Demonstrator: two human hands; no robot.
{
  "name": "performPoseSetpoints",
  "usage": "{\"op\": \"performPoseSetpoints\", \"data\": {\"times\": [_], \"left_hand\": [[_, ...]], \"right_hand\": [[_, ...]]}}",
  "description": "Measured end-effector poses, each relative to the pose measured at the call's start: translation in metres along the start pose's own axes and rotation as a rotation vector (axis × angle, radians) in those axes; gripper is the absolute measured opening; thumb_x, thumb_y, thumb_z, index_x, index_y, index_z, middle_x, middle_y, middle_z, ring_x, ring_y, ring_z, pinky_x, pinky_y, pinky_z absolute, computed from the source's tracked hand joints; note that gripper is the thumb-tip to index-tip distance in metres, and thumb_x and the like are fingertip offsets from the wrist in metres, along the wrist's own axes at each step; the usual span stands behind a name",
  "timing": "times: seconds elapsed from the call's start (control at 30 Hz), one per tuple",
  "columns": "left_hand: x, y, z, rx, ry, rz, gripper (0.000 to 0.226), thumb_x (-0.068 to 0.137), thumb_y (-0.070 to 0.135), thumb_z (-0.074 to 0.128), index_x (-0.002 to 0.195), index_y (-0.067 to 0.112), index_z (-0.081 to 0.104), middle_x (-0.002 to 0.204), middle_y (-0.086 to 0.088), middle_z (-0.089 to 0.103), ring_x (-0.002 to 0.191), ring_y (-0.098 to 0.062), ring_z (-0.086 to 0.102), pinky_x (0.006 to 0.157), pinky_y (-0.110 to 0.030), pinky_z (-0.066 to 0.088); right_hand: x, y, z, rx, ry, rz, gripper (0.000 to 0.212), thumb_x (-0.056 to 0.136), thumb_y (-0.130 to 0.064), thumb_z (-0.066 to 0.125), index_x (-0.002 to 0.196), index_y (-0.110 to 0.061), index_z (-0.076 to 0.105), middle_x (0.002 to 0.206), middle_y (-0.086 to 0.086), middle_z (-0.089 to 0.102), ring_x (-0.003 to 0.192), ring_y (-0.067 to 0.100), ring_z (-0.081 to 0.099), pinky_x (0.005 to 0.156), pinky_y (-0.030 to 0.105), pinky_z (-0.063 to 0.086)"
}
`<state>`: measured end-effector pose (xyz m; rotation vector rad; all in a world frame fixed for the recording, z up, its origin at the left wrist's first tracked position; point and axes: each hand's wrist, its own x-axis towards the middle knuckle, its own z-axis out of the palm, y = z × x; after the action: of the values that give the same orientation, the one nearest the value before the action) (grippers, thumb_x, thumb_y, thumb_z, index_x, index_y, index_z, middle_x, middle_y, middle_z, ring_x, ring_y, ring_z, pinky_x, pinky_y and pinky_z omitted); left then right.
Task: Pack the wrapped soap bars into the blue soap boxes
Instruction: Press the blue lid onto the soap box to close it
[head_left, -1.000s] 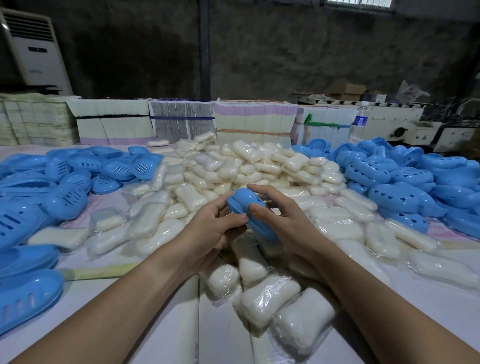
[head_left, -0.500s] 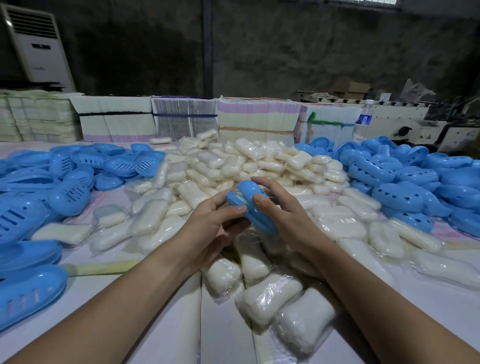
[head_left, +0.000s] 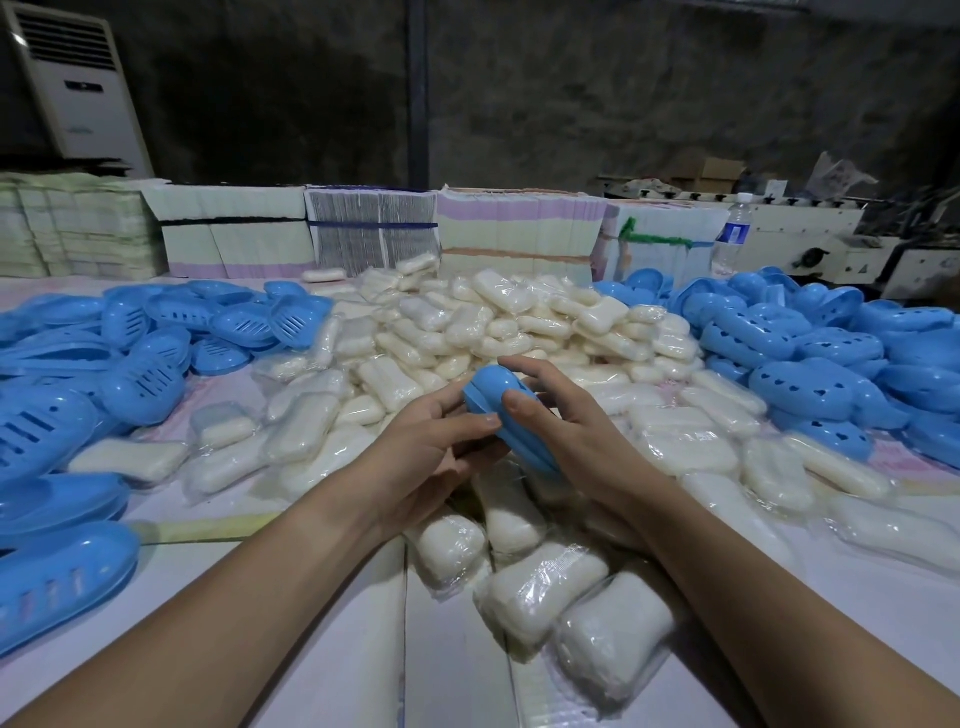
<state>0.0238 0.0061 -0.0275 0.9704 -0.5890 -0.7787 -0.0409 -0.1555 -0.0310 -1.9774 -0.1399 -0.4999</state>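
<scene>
Both hands grip one closed blue soap box (head_left: 506, 415) between them above the bench (head_left: 322, 623). The left hand (head_left: 431, 457) holds its near side, thumb on top; the right hand (head_left: 566, 431) clasps its far side. Wrapped soap bars (head_left: 498, 322) lie heaped beyond and beneath both hands.

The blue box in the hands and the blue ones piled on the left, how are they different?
The blue soap box is closed, its two shells pressed together; the pile on the left is loose single shells. The left hand and right hand hold the box up, tilted, above the wrapped soap bars; the pile lies on the table. The pile's shells show long slots; none are visible on the held box. Both are the same blue plastic.
</scene>
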Motion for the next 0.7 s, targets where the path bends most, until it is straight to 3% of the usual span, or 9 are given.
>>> {"op": "performPoseSetpoints", "data": {"times": [0.17, 0.3, 0.47, 0.57, 0.63, 0.7], "left_hand": [[0.0008, -0.0014, -0.0018, -0.006, -0.006, -0.006, 0.039, 0.085, 0.000, 0.059, 0.124, 0.004, 0.062, 0.119, -0.013, 0.072, 0.111, -0.021, 0.069, 0.087, -0.025, 0.057], [0.0011, -0.0013, -0.0031, 0.009, -0.004, -0.018, 0.038, 0.091, -0.005, 0.054, 0.126, 0.004, 0.061, 0.119, -0.013, 0.072, 0.112, -0.022, 0.069, 0.088, -0.026, 0.057], [0.0003, 0.0011, -0.0037, -0.006, -0.014, -0.023, 0.039, 0.092, -0.007, 0.052, 0.130, 0.002, 0.060, 0.123, -0.018, 0.069, 0.112, -0.025, 0.068, 0.088, -0.027, 0.057], [0.0001, 0.0030, -0.0016, -0.060, 0.028, -0.013, 0.035, 0.084, 0.011, 0.068, 0.118, 0.004, 0.070, 0.120, -0.017, 0.069, 0.108, -0.025, 0.069, 0.090, -0.032, 0.057], [0.0000, 0.0028, 0.0010, -0.094, 0.119, -0.019, 0.032, 0.087, 0.024, 0.071, 0.115, 0.007, 0.073, 0.115, -0.015, 0.072, 0.097, -0.025, 0.072, 0.081, -0.032, 0.059], [0.0014, 0.0022, 0.0020, -0.027, 0.230, -0.008, 0.024, 0.096, 0.024, 0.063, 0.113, 0.011, 0.074, 0.109, -0.012, 0.074, 0.085, -0.023, 0.074, 0.066, -0.030, 0.059]], "right_hand": [[-0.0007, 0.0002, -0.0008, -0.017, 0.005, 0.000, 0.036, 0.089, -0.045, 0.055, 0.125, -0.041, 0.056, 0.121, -0.013, 0.060, 0.101, -0.007, 0.054, 0.086, 0.008, 0.040], [0.0000, 0.0016, -0.0041, -0.075, -0.023, 0.006, 0.038, 0.093, -0.040, 0.060, 0.130, -0.032, 0.057, 0.131, -0.006, 0.057, 0.116, 0.004, 0.053, 0.100, 0.019, 0.038], [-0.0023, -0.0037, -0.0024, -0.118, -0.023, 0.010, 0.053, 0.083, -0.050, 0.057, 0.132, -0.031, 0.057, 0.129, -0.001, 0.055, 0.119, 0.004, 0.051, 0.099, 0.016, 0.038], [-0.0038, -0.0062, -0.0026, -0.183, -0.011, -0.045, 0.044, 0.090, -0.039, 0.065, 0.132, -0.031, 0.058, 0.126, 0.001, 0.057, 0.119, 0.007, 0.051, 0.105, 0.025, 0.038], [-0.0052, -0.0073, -0.0040, -0.246, -0.035, -0.089, 0.051, 0.086, -0.038, 0.070, 0.134, -0.031, 0.056, 0.126, -0.001, 0.057, 0.119, 0.010, 0.050, 0.104, 0.029, 0.039], [-0.0061, -0.0079, -0.0061, -0.311, -0.055, -0.109, 0.065, 0.081, -0.038, 0.076, 0.140, -0.030, 0.050, 0.130, -0.003, 0.055, 0.120, 0.012, 0.047, 0.106, 0.034, 0.039]]}}
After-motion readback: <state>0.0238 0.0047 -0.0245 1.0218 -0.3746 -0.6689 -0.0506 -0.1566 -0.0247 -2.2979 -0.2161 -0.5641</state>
